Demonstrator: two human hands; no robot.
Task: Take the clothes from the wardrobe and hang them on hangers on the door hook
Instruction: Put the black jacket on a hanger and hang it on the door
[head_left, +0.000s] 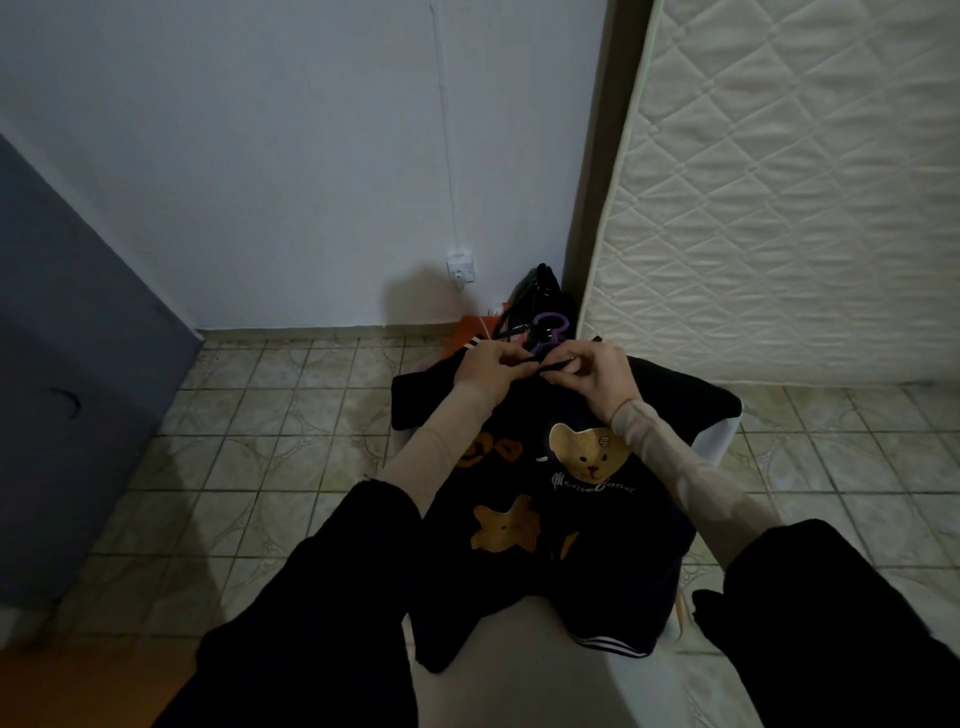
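Head view, looking down: both hands meet at the neckline of one dark bear-print jacket (566, 499), spread on a pale surface over the tiled floor (249, 441). Left hand (491, 371) and right hand (592, 376) each pinch the collar edge, fingers curled tight. Just beyond the fingertips pokes one purple hanger (550, 328), only its hook showing, the rest buried in fabric. Behind it, a dark bag, hard to make out. One mattress (789, 197) stands right of the grip.

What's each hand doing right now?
Left hand: pinching the collar of the black bear jacket.
Right hand: pinching the same collar, by the purple hanger.
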